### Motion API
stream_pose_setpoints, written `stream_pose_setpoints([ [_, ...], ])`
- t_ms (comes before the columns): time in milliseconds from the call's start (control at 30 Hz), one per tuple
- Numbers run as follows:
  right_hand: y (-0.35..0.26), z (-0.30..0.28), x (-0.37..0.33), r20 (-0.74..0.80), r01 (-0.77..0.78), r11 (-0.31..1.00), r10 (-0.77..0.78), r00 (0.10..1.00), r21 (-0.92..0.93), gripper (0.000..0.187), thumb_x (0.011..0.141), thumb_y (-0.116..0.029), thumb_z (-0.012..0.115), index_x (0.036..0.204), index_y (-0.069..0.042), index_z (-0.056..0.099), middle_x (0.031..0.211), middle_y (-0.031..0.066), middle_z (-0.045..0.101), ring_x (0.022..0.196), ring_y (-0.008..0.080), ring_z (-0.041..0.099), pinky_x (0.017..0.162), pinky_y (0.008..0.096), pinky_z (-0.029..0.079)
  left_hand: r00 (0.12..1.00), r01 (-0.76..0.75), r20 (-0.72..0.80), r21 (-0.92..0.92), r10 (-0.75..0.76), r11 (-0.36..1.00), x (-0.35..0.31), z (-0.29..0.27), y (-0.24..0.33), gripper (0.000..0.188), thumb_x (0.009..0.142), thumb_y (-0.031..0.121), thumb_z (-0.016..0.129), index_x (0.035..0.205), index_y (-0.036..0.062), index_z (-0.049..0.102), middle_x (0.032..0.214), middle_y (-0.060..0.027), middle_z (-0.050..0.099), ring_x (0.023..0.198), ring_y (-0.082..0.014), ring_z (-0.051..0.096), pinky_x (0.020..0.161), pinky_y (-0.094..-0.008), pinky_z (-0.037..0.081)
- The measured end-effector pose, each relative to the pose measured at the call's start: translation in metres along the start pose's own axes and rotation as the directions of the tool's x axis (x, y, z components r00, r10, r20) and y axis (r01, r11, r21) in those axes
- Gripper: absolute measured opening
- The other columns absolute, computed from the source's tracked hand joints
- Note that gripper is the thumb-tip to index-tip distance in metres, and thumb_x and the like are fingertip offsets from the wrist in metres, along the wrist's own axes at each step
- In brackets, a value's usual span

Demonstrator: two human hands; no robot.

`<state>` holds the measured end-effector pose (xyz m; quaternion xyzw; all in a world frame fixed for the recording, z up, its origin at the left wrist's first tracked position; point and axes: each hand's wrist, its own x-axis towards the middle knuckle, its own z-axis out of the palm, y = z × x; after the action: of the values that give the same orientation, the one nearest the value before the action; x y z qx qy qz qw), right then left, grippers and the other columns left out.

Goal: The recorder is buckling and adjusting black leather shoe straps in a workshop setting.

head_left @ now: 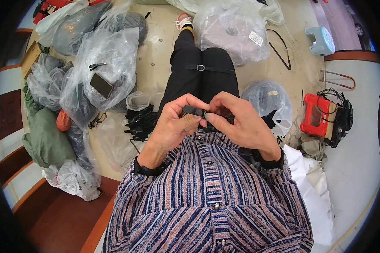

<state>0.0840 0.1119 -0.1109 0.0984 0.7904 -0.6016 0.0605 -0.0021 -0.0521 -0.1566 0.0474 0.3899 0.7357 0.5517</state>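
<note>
In front of my lap, both hands meet at a short black strap piece [193,111]. My left hand [173,122] pinches it between thumb and fingers, and its rounded end sticks out there. The fingertips of my right hand [239,120] press together at its other end; a small dark part at the join is too small to make out. Across my thighs lies a thin black belt [217,69] with a metal buckle [200,67]. Left of my legs, a bundle of black straps [140,122] rests on the floor.
Clear plastic bags [107,63] fill the left, with a phone [101,85] on top. Ahead is a large wrapped bundle [232,31]. To the right are a wrapped roll [268,101], a red box-like device [314,114] with black cables and a blue stool [320,41].
</note>
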Motion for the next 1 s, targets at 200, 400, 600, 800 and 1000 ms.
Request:
stream_pose_setpoints([
  [200, 0.006, 0.003, 0.006, 0.198, -0.250, 0.931, 0.201, 0.960, 0.267, 0.019, 0.082, -0.015, 0.058, 0.084, 0.002, 0.050, 0.079, 0.0086, 0.057, 0.070, 0.0085, 0.054, 0.059, 0.0240, 0.043, 0.999, 0.011, -0.047, 0.317, 0.004, 0.948, -0.003, 0.001, 0.006, 0.014, 0.079, 0.005, 0.059, 0.092, -0.0005, 0.058, 0.075, -0.0052, 0.060, 0.059, -0.0036, 0.051, 0.050, -0.0153, 0.036],
  [400, 0.026, 0.020, 0.002, 0.237, -0.269, 0.795, 0.161, 0.958, 0.544, 0.017, 0.083, -0.014, 0.057, 0.085, 0.001, 0.048, 0.076, 0.0034, 0.053, 0.068, 0.0074, 0.050, 0.058, 0.0209, 0.041, 0.996, -0.059, -0.032, 0.516, 0.088, 0.854, -0.012, 0.010, 0.008, 0.010, 0.079, 0.000, 0.056, 0.089, -0.0025, 0.058, 0.076, -0.0043, 0.059, 0.068, -0.0078, 0.056, 0.062, -0.0204, 0.044],
  [600, 0.039, 0.029, -0.004, 0.303, -0.374, 0.620, 0.223, 0.927, 0.690, 0.015, 0.084, -0.014, 0.054, 0.088, -0.001, 0.048, 0.077, 0.0015, 0.050, 0.067, 0.0056, 0.047, 0.060, 0.0202, 0.040, 0.990, -0.028, -0.107, 0.489, 0.092, 0.872, -0.015, 0.017, -0.002, 0.011, 0.082, 0.001, 0.054, 0.092, -0.0004, 0.058, 0.074, -0.0035, 0.059, 0.060, -0.0044, 0.051, 0.055, -0.0175, 0.041],
  [800, 0.034, 0.026, -0.010, 0.032, -0.128, 0.763, 0.140, 0.990, 0.634, 0.018, 0.083, -0.012, 0.055, 0.094, -0.001, 0.047, 0.078, 0.0027, 0.051, 0.069, 0.0076, 0.049, 0.062, 0.0222, 0.042, 0.983, 0.048, -0.181, 0.139, -0.022, 0.989, -0.014, 0.016, 0.001, 0.017, 0.085, 0.008, 0.053, 0.101, 0.0020, 0.056, 0.072, -0.0042, 0.060, 0.046, -0.0001, 0.035, 0.041, -0.0147, 0.025],
  [1000, 0.026, 0.023, -0.011, -0.062, -0.020, 0.917, 0.049, 0.997, 0.399, 0.020, 0.080, -0.007, 0.057, 0.094, -0.001, 0.044, 0.081, 0.0038, 0.052, 0.072, 0.0078, 0.051, 0.065, 0.0227, 0.043, 0.990, 0.021, -0.144, 0.091, -0.007, 0.996, -0.015, 0.013, 0.002, 0.020, 0.084, 0.007, 0.054, 0.104, 0.0022, 0.055, 0.072, -0.0029, 0.060, 0.047, -0.0003, 0.035, 0.042, -0.0148, 0.026],
])
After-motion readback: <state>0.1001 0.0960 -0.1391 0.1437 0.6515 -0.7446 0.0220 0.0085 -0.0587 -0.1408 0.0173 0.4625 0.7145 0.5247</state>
